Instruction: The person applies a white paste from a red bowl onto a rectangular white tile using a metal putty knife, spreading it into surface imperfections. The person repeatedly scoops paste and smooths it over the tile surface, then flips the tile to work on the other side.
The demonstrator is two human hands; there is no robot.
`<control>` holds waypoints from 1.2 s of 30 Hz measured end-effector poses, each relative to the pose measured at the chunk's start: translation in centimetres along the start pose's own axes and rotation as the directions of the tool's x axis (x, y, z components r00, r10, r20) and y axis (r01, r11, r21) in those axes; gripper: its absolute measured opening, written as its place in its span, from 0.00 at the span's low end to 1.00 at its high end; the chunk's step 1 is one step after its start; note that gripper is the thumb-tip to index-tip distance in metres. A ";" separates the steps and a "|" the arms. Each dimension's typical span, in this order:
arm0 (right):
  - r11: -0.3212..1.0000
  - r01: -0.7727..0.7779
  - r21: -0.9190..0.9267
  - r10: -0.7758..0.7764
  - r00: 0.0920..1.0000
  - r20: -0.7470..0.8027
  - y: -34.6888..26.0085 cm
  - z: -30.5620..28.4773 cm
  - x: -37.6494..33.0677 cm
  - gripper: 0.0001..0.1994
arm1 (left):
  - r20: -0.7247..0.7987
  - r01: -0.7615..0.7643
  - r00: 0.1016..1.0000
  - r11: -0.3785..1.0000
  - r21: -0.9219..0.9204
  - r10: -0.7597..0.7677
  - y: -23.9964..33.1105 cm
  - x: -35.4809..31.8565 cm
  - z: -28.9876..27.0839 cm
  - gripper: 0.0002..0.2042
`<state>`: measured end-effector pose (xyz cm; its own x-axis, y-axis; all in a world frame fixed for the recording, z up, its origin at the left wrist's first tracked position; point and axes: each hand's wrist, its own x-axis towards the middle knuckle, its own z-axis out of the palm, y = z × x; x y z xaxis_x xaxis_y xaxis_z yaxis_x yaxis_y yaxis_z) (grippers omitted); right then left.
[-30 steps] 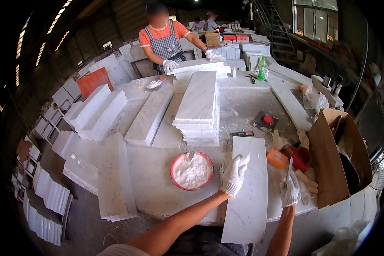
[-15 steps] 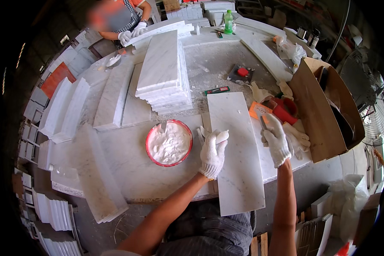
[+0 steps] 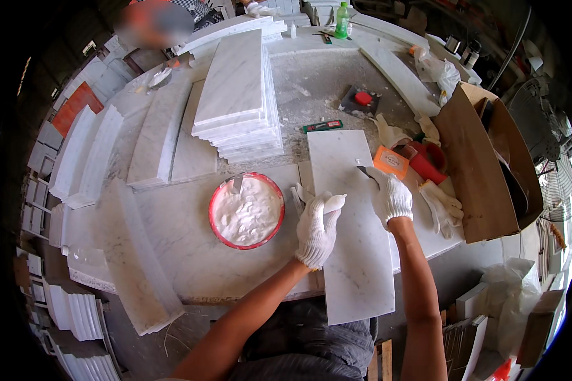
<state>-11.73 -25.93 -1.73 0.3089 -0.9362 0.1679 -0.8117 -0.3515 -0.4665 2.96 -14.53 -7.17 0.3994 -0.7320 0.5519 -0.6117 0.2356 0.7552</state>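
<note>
From where I stand, a red-edged bowl (image 3: 246, 246) of white paste (image 3: 248, 214) sits on the left, with a tall pile of white boards (image 3: 232, 79) behind it. Next comes the left hand (image 3: 318, 230), in a white glove, at the left edge of a long white board (image 3: 357, 247). Its fingers curl, but I can't tell if they hold anything. The board sticks out past the table's near edge. The right hand (image 3: 393, 195), gloved too, pinches a small blade (image 3: 365, 171) over the board. Farther right are spare gloves (image 3: 440, 206) and a brown box (image 3: 473, 168).
</note>
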 end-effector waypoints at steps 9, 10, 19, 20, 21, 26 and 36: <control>0.992 -0.076 -0.102 0.082 0.994 0.065 -0.7 0.6 1.9 0.15 | 0.014 -0.023 1.000 0.999 0.029 0.023 -0.6 -0.1 0.1 0.15; 0.994 -0.073 -0.085 0.078 0.996 0.053 -0.4 0.8 2.1 0.15 | 0.017 -0.017 1.000 0.999 0.038 0.017 -0.6 -0.1 0.1 0.15; 0.995 0.003 -0.098 0.007 0.995 0.096 -0.2 1.3 1.2 0.15 | 0.014 -0.016 1.000 1.000 0.027 0.016 -0.5 -0.1 0.2 0.16; 0.994 0.023 -0.110 -0.012 0.995 0.103 -0.3 1.4 0.9 0.15 | 0.014 -0.020 1.000 1.000 0.023 0.019 -0.5 -0.1 0.2 0.15; 0.992 0.026 -0.120 -0.012 0.994 0.113 -0.5 1.3 0.5 0.15 | 0.015 -0.023 1.000 1.000 0.020 0.023 -0.5 -0.1 0.1 0.15; 0.997 0.069 -0.038 -0.065 0.993 0.102 -0.3 0.3 1.1 0.16 | -0.006 -0.028 1.000 0.999 0.038 0.028 -0.2 0.0 0.1 0.14; 0.987 0.016 -0.159 0.016 0.981 0.193 -1.5 1.0 0.7 0.17 | 0.030 -0.035 0.999 0.999 0.007 0.035 -0.1 0.2 -0.2 0.14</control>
<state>-9.77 -26.07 -1.75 0.3863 -0.9223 -0.0105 -0.8751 -0.3628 -0.3202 3.27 -14.59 -7.07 0.3571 -0.7420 0.5674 -0.6303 0.2569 0.7326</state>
